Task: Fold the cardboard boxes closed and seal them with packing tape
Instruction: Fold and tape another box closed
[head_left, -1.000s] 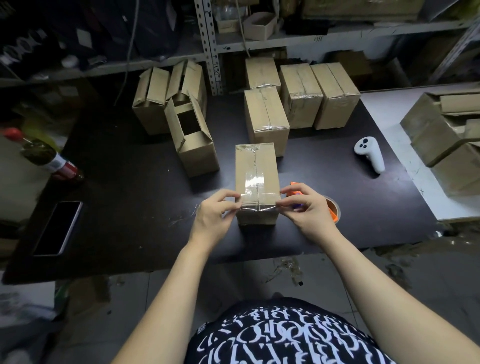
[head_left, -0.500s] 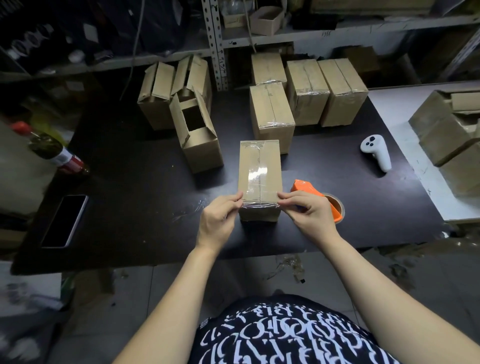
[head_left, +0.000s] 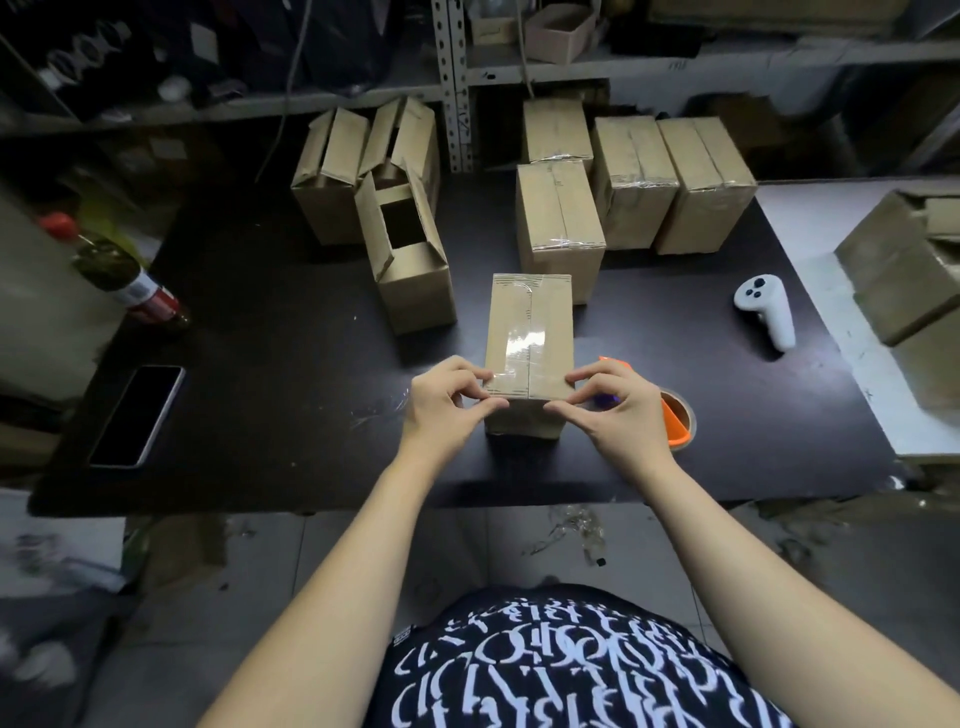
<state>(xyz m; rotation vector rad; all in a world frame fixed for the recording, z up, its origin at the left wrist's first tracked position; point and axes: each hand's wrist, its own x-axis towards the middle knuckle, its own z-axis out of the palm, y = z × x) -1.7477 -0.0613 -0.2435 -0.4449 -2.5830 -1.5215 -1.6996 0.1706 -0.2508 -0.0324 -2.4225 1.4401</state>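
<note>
A closed cardboard box (head_left: 530, 312) stands on the black table (head_left: 270, 364), with clear tape along its top seam and across its far edge. My left hand (head_left: 447, 408) pinches the box's near left top corner, thumb on the front face and fingers on top. My right hand (head_left: 615, 413) does the same at the near right corner, pressing a tape strip over the near edge. An orange tape dispenser (head_left: 675, 423) lies just right of the box, partly hidden by my right hand.
Three open boxes (head_left: 410, 260) stand at the back left. Several sealed boxes (head_left: 558, 223) stand at the back right. A white controller (head_left: 766, 312) lies to the right, a phone (head_left: 137, 415) and a bottle (head_left: 124, 275) to the left. More cardboard (head_left: 909, 260) sits on the white side table.
Both hands stay at the box's near top edge. The fingers have closed a little tighter over the corners. The box has not moved.
</note>
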